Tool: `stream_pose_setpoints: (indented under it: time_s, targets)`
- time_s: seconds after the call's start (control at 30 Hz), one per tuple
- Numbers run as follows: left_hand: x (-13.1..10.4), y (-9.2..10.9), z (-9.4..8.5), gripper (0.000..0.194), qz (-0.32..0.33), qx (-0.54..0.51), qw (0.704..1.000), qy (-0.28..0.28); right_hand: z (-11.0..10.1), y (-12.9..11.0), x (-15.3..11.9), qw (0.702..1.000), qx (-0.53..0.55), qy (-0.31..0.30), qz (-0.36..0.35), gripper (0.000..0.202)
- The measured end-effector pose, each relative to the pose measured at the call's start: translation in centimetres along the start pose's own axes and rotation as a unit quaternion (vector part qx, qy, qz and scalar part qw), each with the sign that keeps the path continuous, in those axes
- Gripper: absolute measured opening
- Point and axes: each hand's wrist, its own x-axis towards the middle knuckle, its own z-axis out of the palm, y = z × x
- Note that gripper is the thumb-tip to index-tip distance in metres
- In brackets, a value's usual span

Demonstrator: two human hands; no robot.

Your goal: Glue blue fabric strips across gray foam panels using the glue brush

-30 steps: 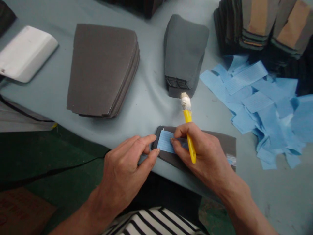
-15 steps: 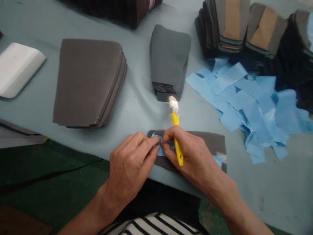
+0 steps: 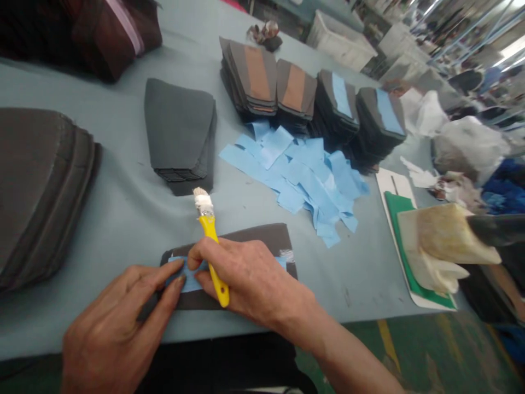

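Observation:
A dark grey panel (image 3: 262, 234) lies flat near the table's front edge. Along it runs a light blue strip (image 3: 191, 282), with a white smear of what looks like glue by its right end. My left hand (image 3: 118, 323) has thumb and forefinger closed at the strip's left end. My right hand (image 3: 254, 279) is closed around a yellow-handled brush (image 3: 210, 227), its white-coated bristles pointing away from me. The thumb and forefinger of that hand also touch the strip. Beyond the brush stands a stack of dark grey pieces (image 3: 180, 126).
Loose blue strips (image 3: 299, 175) lie in a heap to the right. Behind them are stacked panels with brown strips (image 3: 257, 74) and blue strips (image 3: 388, 112). A larger brown-grey stack (image 3: 33, 186) sits left. At right, a green board (image 3: 404, 219) lies under a yellowish block (image 3: 443, 232).
The view has swung right, bringing the board and more stacks into sight. My left fingertips have parted slightly on the strip; my right hand still holds the brush.

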Motion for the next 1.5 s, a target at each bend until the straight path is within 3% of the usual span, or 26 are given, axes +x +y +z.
stream_pose_setpoints:
  time_s: [0.17, 0.3, 0.57, 0.8, 1.07, 1.33, 1.5]
  targets:
    - [0.3, 0.0, -0.2, 0.027, 0.027, 0.000, 1.000, -0.007, -3.4, 2.5, -3.4, 0.997, 0.017, 0.058, 0.051, 0.015]
    - [0.5, 0.2, -0.3, 0.024, 0.021, 0.009, 1.000, -0.006, -4.6, 4.9, -5.8, 0.987, 0.038, 0.115, 0.104, 0.011]
    - [0.8, 0.6, -0.7, 0.027, -0.006, 0.020, 0.999, -0.034, -3.9, 6.7, -7.7, 0.966, 0.098, 0.159, 0.178, 0.010]
    - [1.0, 1.3, -0.9, 0.027, -0.024, 0.034, 0.999, -0.031, -3.2, 7.1, -8.2, 0.963, 0.049, 0.166, 0.206, 0.012]
    - [0.9, 0.6, -0.7, 0.026, -0.011, 0.021, 0.999, -0.023, -3.1, 6.6, -8.3, 0.969, -0.016, 0.177, 0.170, 0.011]
    - [1.2, 1.6, -1.4, 0.025, -0.030, 0.049, 0.997, -0.057, -2.7, 6.4, -8.6, 0.968, -0.055, 0.182, 0.164, 0.007]
    - [1.4, 1.4, -1.2, 0.026, 0.010, 0.052, 0.997, -0.050, -2.4, 6.4, -8.6, 0.965, -0.080, 0.196, 0.152, 0.007]
